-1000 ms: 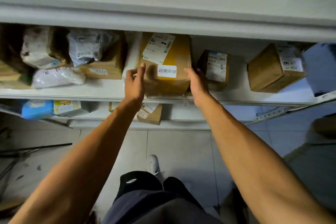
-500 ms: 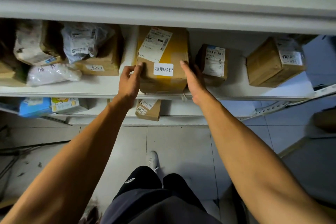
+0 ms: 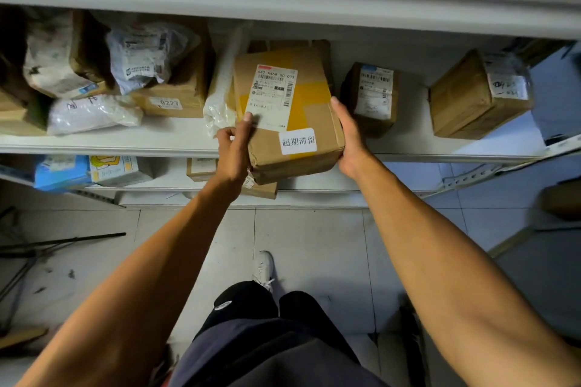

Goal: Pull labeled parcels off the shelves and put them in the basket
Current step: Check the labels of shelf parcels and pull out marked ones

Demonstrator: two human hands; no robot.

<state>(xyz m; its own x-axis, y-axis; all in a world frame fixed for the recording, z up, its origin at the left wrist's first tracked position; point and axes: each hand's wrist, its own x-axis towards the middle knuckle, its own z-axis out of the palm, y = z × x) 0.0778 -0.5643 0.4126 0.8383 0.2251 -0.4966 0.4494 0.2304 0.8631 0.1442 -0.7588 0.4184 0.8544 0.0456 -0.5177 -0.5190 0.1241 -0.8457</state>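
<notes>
A brown cardboard parcel (image 3: 301, 148) with yellow tape, a shipping label and a white sticker with printed characters hangs partly past the front edge of the middle shelf (image 3: 125, 143). My left hand (image 3: 234, 151) grips its left side, thumb on the top by the label. My right hand (image 3: 349, 138) holds its right side, fingers along the edge. No basket is in view.
More parcels sit on the same shelf: bagged ones (image 3: 141, 56) and a box marked 0227 (image 3: 169, 102) to the left, two labeled boxes (image 3: 374, 94) (image 3: 478, 94) to the right. A lower shelf holds a blue box (image 3: 61, 171). Tiled floor and my shoe (image 3: 262, 267) lie below.
Both hands have closed on the parcel's sides and drawn it forward, so its front now overhangs the shelf edge and its top label faces me.
</notes>
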